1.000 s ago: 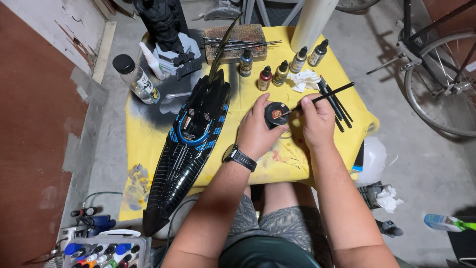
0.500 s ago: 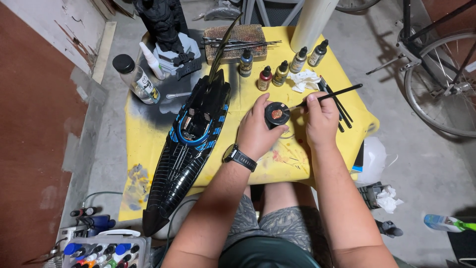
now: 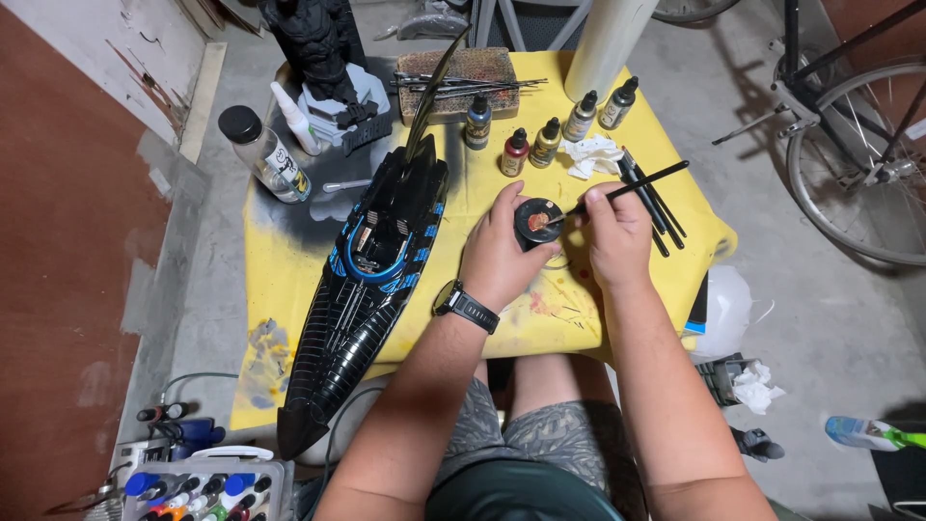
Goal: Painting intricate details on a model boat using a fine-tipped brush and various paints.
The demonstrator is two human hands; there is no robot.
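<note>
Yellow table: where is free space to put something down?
Free: the near edge of the yellow table, between the black model vehicle and the left hand; also the left edge below the clear bottle. Crowded: the far side, with paint bottles and brushes.

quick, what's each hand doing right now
Left hand: closed around a small round black part.
Right hand: closed on a thin black paintbrush.

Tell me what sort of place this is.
Probably a home garage used for model painting: bare concrete floor, a bicycle wheel, and a yellow table holding small paint bottles and a black model vehicle.
</note>
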